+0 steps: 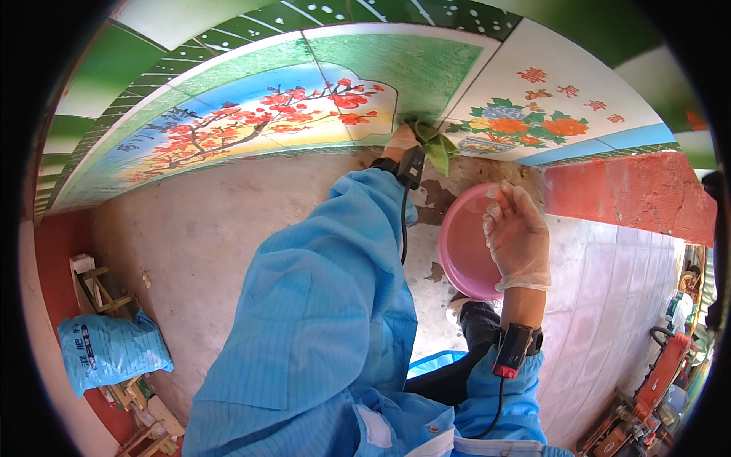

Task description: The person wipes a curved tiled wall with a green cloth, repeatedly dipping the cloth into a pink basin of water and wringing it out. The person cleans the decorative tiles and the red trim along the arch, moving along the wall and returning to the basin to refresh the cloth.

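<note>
My left hand (402, 141), in a thin clear glove, grips a green cloth (438, 149) against the lower part of a painted tile wall (420, 94). The cloth hangs out to the right of the fingers, and part of that hand is hidden by the wrist device. My right hand (517, 237), also gloved, is held palm up with loosely bent fingers and nothing in it. Beneath it, a pink plastic basin (445, 245) stands on the concrete floor, holding what looks like water. The right hand covers part of the basin's right side.
A red ledge (617, 191) juts out at the right of the wall. Wet patches (437, 203) darken the floor near the basin. A blue printed sack (114, 349) and wooden pieces (143, 411) lie at left. Red machinery (662, 371) stands at far right.
</note>
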A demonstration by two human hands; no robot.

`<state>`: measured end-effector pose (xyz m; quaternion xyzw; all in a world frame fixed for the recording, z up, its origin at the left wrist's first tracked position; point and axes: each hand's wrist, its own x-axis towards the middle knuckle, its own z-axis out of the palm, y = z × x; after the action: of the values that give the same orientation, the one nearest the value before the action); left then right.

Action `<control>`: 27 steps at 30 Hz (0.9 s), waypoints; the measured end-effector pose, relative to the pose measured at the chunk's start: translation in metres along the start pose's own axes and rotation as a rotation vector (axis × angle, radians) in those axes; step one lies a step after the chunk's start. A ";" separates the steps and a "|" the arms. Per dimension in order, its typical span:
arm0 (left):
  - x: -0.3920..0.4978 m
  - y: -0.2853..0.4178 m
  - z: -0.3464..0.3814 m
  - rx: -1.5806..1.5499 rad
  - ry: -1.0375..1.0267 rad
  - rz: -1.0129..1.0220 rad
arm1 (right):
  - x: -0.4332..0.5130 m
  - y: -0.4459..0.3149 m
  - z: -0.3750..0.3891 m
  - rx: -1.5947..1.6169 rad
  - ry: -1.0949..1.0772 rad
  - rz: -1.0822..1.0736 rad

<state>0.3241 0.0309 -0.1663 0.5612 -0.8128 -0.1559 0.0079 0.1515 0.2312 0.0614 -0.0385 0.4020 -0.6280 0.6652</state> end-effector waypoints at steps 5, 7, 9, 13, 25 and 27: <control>0.000 -0.065 0.036 -0.833 0.088 -0.059 | 0.008 0.005 0.004 -0.009 -0.023 0.026; -0.004 -0.096 0.045 -0.957 0.157 0.022 | 0.010 0.007 0.004 -0.026 -0.022 0.015; -0.009 -0.129 0.047 -1.220 -0.074 -0.177 | 0.012 0.009 0.003 -0.072 -0.033 0.014; -0.023 -0.179 0.050 -1.301 0.030 -0.232 | 0.017 0.014 0.004 -0.130 -0.010 0.045; -0.077 -0.328 0.023 -1.418 0.363 -0.695 | 0.017 0.015 0.010 -0.065 0.100 0.122; -0.081 -0.335 0.024 -1.472 0.398 -0.726 | 0.012 0.014 0.011 -0.091 0.076 0.072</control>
<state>0.6544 0.0031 -0.2644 0.6563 -0.2565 -0.5368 0.4641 0.1674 0.2184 0.0550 -0.0303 0.4561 -0.5860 0.6690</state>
